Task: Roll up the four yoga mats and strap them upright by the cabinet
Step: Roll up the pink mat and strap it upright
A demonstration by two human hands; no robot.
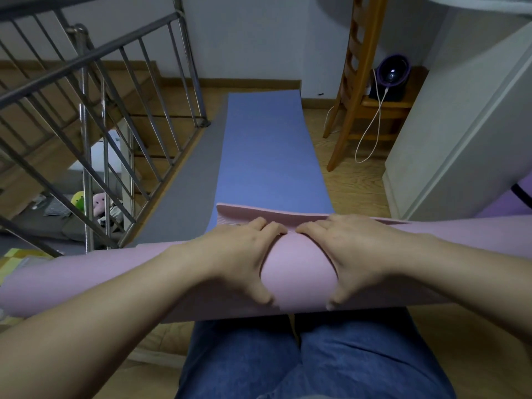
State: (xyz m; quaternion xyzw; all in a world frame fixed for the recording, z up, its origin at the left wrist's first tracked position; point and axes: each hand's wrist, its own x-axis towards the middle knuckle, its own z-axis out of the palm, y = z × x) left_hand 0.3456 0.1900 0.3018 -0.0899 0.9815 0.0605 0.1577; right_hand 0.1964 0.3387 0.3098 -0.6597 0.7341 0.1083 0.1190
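Head cam: step in hand = rolling the pink mat (299, 272). It lies crosswise on the floor (354, 182) just in front of the knees, over the near end of the flat blue mat (267, 156). Left hand (244, 254) and right hand (354, 254) sit side by side at mid-roll, both clamped on it: fingers curled over the far side, thumbs hooked on the near side. Only a short pink flap lies unrolled ahead, so I judge this roll nearly done. Grey mat (190, 191) lies flat along the blue one's left edge; both need rolling. Next move, imo: push fwd w/ even pressure so the ends don't telescope, then strap it and stand it by the white cabinet (460, 133) at right.
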